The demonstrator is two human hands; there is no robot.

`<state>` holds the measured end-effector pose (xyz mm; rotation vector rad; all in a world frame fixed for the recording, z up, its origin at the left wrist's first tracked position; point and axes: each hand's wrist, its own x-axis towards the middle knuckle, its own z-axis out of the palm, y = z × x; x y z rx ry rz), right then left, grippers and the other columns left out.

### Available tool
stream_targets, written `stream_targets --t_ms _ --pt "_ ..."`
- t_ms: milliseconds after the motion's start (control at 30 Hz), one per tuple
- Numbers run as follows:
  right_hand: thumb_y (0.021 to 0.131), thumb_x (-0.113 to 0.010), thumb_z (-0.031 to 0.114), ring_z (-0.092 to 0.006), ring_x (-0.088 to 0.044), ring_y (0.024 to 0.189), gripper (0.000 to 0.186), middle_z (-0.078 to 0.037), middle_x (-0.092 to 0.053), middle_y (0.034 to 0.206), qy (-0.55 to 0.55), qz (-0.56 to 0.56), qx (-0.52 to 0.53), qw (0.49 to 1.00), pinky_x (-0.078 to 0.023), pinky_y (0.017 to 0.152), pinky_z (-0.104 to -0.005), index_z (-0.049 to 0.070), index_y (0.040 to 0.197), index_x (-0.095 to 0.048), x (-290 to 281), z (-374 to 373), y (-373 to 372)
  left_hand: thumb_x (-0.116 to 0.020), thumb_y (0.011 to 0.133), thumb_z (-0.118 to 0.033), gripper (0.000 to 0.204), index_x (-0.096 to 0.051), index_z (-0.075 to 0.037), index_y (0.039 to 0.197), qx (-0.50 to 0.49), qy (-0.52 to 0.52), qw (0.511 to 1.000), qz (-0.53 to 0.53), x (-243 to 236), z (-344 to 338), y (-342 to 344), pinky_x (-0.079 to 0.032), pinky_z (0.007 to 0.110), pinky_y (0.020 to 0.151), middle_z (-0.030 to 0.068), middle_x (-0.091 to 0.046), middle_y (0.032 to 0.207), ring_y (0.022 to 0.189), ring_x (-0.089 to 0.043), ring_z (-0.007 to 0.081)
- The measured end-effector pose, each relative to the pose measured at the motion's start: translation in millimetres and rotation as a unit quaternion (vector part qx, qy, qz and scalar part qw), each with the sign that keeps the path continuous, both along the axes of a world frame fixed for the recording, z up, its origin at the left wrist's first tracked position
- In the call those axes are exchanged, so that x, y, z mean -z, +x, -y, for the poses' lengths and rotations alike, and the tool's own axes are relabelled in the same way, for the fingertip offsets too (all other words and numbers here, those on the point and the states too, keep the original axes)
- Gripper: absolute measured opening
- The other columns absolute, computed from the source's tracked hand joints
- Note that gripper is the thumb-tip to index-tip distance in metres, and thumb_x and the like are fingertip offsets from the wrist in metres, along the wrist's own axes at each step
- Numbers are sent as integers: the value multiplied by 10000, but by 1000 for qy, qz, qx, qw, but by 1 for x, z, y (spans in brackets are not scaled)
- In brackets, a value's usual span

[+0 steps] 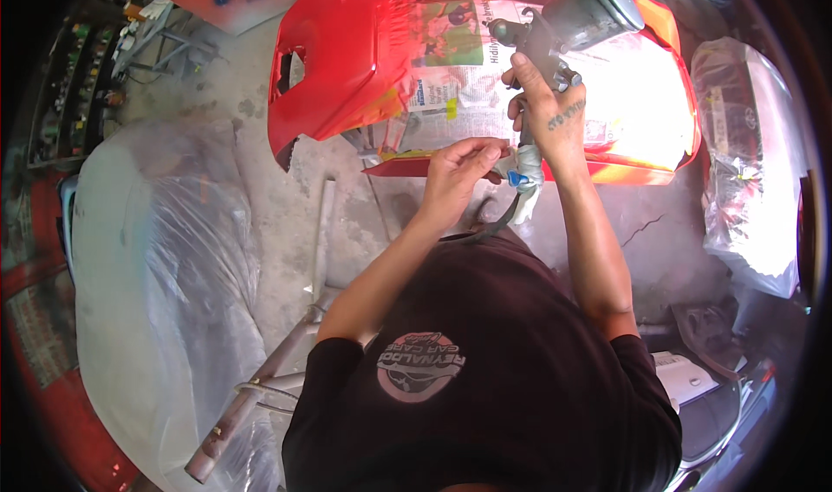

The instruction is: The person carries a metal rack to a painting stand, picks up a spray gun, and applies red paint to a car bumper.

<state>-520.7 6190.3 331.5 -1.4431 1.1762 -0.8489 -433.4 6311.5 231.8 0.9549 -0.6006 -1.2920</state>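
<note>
My right hand (555, 119) grips a spray gun (542, 46) by its handle, with the thumb at the back of the body. A grey metal paint cup (598, 11) sits tilted at the top of the gun. Below the handle, a pale cloth (529, 165) is wrapped round the hose joint, where a small blue piece (518, 179) shows. From there a dark air hose (507, 219) runs down toward my shirt. My left hand (464, 176) is closed, its thumb and fingers pinched at the cloth's left side; the fingertips are partly hidden.
Beyond my hands lies a glossy red car bumper (338, 76), its middle masked with newspaper (451, 93). Plastic sheeting (173, 301) covers a large object at left; another wrapped object (745, 154) stands at right. Metal pipes (260, 379) stand at lower left.
</note>
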Motion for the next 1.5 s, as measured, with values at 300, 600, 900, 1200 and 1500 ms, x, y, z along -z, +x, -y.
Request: stream_targets --t_ms 300,600,900,1200,1500 --pt "964 -674 328 -130 -589 518 384 -85 -665 710 -17 -12 31 999 -448 454 -300 -45 878 -699 -6 -25 38 -699 968 -188 266 -703 6 1151 103 31 968 -229 8 1 25 -510 262 671 39 -711 919 777 -643 99" --pt "967 -677 335 -123 -548 501 376 -77 -647 664 -36 -10 11 999 -407 475 -303 -33 893 -698 -15 -54 99 -650 989 -150 182 -693 8 1068 133 -12 949 -286 19 -15 75 -523 290 765 45 -700 946 846 -652 124" --pt "964 -688 316 -131 -545 512 366 -73 -612 607 -7 -31 -7 999 -408 490 -310 -42 885 -699 -2 -66 135 -628 1011 -191 208 -675 -2 1084 97 -15 947 -305 30 -35 104 -519 280 757 27 -701 948 829 -648 109" --pt "952 -712 360 -114 -538 526 410 -64 -625 654 8 -20 -10 1000 -418 478 -293 -45 891 -691 -2 -68 150 -614 1024 -214 249 -648 -10 1163 55 -27 953 -297 29 -42 117 -544 293 759 55 -686 978 872 -681 147" --pt "956 -669 325 -126 -565 495 376 -90 -670 703 -80 -17 88 993 -438 456 -303 -48 912 -704 -32 -17 110 -476 834 -11 363 -694 1 1125 214 161 909 321 302 -227 171 -503 391 930 178 -722 979 1004 -674 318"
